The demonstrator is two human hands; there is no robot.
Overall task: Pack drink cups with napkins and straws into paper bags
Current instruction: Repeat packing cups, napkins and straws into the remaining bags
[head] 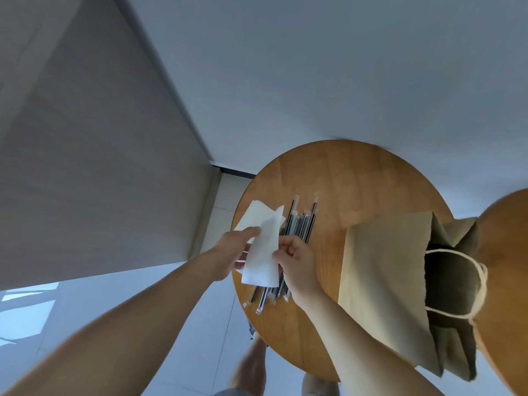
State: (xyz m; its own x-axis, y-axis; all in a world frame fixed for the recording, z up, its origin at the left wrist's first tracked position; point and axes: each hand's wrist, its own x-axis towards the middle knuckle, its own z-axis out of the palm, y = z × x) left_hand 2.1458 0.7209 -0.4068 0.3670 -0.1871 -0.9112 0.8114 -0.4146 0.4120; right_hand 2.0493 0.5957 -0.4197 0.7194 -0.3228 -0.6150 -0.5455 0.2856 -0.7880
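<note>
The left hand pinched the left edge of a white napkin; the right hand, fingers curled, pinched its right edge. The napkin was held over wrapped straws on the round table, with a paper bag lying to the right.

table smooth wood | bag matt paper | straws glossy plastic wrap

The far half of the tabletop lies bare. The paper bag fills the right side, mouth open, a rope handle looping across the opening. Straws and stacked napkins cover the left, with the left hand and right hand holding a napkin above them. A bare strip separates straws from bag.
</note>
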